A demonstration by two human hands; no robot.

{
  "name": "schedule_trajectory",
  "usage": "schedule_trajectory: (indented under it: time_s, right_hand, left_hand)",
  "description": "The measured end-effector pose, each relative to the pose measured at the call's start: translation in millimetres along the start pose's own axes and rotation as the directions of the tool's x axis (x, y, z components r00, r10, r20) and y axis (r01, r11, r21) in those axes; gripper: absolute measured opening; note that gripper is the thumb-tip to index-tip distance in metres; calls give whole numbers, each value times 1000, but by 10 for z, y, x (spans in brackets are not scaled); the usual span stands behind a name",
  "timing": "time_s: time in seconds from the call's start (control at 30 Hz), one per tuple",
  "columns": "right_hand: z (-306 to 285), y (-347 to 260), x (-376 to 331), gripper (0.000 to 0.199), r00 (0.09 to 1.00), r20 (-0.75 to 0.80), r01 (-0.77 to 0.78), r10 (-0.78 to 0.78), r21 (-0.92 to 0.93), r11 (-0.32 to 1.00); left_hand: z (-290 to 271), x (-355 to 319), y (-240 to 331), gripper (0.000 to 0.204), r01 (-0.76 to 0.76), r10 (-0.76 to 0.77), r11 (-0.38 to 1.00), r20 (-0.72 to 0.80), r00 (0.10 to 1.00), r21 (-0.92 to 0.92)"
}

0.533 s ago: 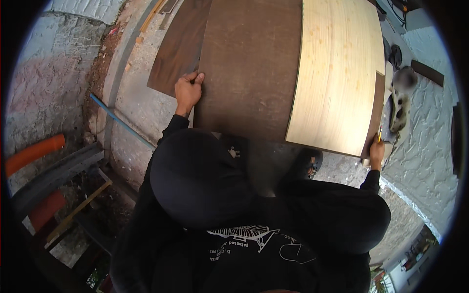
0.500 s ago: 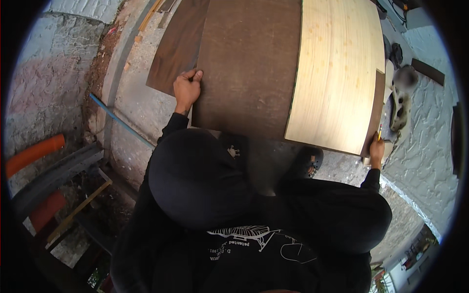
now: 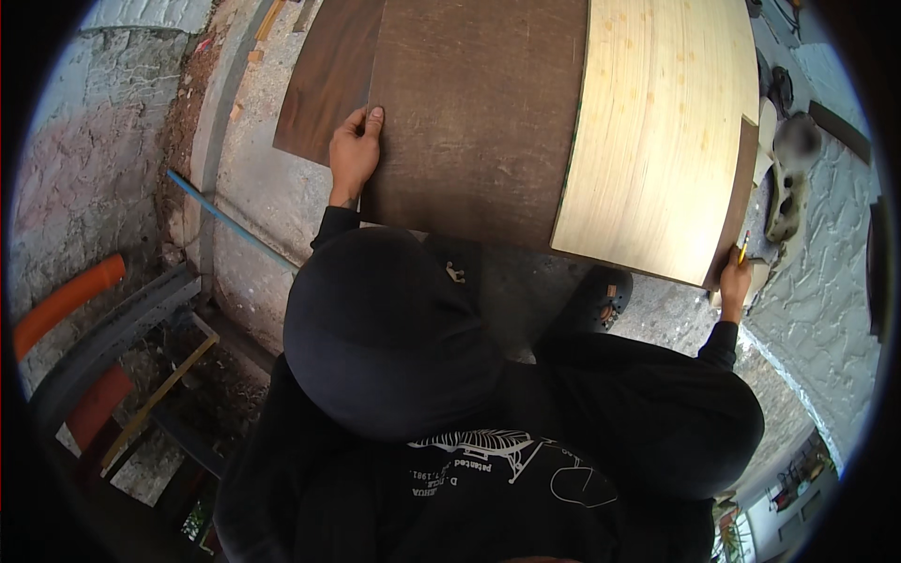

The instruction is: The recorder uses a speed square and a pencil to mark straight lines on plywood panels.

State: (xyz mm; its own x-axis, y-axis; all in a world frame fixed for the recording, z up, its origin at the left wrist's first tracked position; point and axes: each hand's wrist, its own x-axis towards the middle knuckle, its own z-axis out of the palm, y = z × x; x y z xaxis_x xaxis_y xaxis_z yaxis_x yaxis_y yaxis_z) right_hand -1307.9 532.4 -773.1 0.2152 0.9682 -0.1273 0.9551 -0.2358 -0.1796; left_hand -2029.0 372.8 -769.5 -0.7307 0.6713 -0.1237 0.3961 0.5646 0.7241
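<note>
A large dark brown board (image 3: 474, 113) lies flat in front of me, with a pale wooden panel (image 3: 657, 131) on top of its right part. My left hand (image 3: 354, 155) grips the brown board's left edge, thumb on top. Another dark brown sheet (image 3: 324, 84) lies beside it on the left. My right hand (image 3: 735, 281) holds the boards' near right corner and also has a yellow pencil (image 3: 742, 248) between its fingers. My black sleeves and raised knee fill the lower middle.
A concrete ledge (image 3: 253, 178) runs along the left, with a thin blue pipe (image 3: 221, 218) across it. Orange tubes (image 3: 61, 305) and metal bars lie at lower left. A rough white wall (image 3: 817, 281) and some clutter stand on the right. My shoe (image 3: 596, 300) rests below the boards.
My left hand has slid a little along the brown board's left edge. The boards and my right hand stay about where they were.
</note>
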Motion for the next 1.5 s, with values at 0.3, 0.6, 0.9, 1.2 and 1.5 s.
schedule_trajectory:
  time_s: [0.3,0.6,0.9,1.2,1.5]
  right_hand:
    - [-226,-768,-328,41,986,-110,144,-122,223,964]
    - [-309,-1332,-419,55,983,-22,182,-183,290,940]
    - [-223,-1342,-341,64,991,-25,137,-135,199,970]
    - [-252,-1533,-446,78,996,-61,68,-62,93,993]
    - [-275,-1567,-336,82,995,81,-81,65,222,972]
  left_hand:
    - [24,-312,186,42,-263,316,941,-277,908,210]
    - [198,-663,440,39,-430,440,892,-45,897,138]
    - [465,-1166,718,58,-711,692,693,381,612,-117]
    - [665,-1228,681,73,-790,745,606,412,524,-91]
    - [693,-1165,747,67,-828,730,548,550,406,-115]
